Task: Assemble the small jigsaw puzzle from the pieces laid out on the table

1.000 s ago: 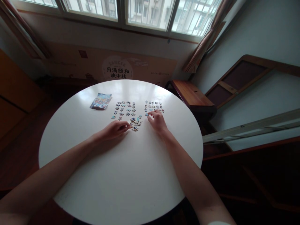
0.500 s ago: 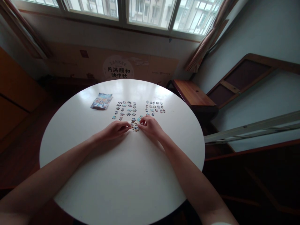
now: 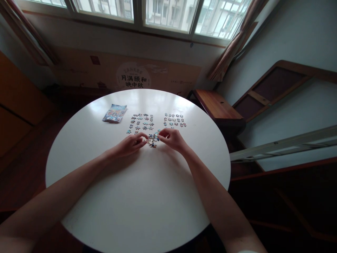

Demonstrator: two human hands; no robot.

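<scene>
We think the small, knobbly, colourful, cardboard-looking puzzle pieces heaped mid-frame are light and stiff, best pinched by their edges, but we can't tell if our curled left hand or right hand beside them grips 1.

Pinkish curtain beside barred window

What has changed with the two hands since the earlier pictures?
The right hand has moved left and slightly nearer, from the right-hand group of puzzle pieces, where it apparently let one go, to the loose pile; I cannot tell whether it now holds one. On the left hand, at the pile's left edge, finger and thumb have parted. The packet stayed in place.
</scene>
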